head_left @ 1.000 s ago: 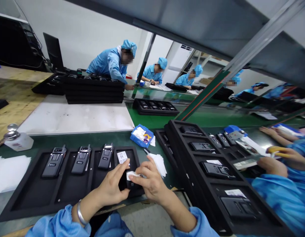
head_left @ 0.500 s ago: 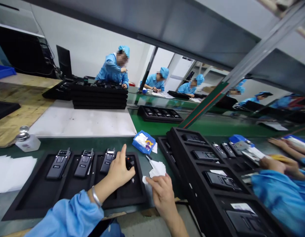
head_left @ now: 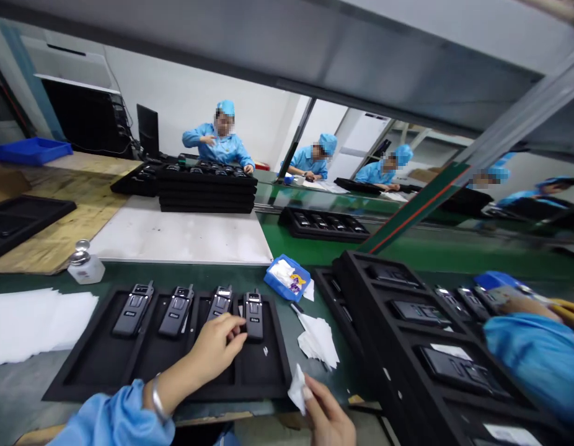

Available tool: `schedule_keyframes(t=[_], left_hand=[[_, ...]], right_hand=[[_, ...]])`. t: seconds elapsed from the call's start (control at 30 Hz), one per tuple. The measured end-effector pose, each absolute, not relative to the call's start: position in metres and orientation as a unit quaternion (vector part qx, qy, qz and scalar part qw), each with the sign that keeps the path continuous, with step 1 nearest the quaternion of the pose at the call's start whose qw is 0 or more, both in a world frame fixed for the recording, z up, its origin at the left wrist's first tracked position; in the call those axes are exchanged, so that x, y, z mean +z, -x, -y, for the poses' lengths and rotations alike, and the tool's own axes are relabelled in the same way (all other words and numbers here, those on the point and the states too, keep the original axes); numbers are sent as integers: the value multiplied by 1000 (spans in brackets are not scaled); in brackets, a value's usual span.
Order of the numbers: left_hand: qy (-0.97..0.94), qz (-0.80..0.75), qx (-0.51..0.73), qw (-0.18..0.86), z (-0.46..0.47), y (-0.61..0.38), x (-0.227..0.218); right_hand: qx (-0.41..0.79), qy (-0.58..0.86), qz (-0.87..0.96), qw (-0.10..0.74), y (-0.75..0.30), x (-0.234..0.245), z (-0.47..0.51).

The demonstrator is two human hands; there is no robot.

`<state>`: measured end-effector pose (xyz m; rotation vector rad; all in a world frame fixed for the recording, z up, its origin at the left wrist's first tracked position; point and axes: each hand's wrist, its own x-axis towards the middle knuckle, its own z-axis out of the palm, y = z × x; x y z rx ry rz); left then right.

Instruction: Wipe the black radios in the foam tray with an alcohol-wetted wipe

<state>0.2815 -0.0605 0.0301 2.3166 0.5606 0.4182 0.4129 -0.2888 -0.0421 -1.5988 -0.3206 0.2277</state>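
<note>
Right hand (head_left: 326, 416) cut off by the bottom edge; co-workers' faces blurred.

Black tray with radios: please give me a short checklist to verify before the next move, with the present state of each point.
1. Four radios stand in a row in the black tray: ok.
2. Left hand touches the fourth radio: ok.
3. Fourth radio fully seated in its slot: cannot tell.
4. Right hand holds a white wipe: ok.
5. Spare wipes lie right of the tray: ok.
</note>
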Motion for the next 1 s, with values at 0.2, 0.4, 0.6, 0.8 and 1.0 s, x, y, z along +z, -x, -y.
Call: schedule_keyframes(t=[0.2,0.4,0.6,0.8,1.0], left_hand=[[-773,-205,234,553,78,-242,29],[-719,-235,278,592,80,-222,45],[-672,-249,291,634,69,-198,43],[-679,-233,259,646,58,-174,45],[-573,-213,217,761,48,-159,43]], right_hand=[[328,527,33,783,-377,-1,211],[309,542,175,761,-331,7,178],[252,575,316,712,-304,12,170],[247,611,319,681,-284,17,164],[375,586,285,659,-285,21,155]])
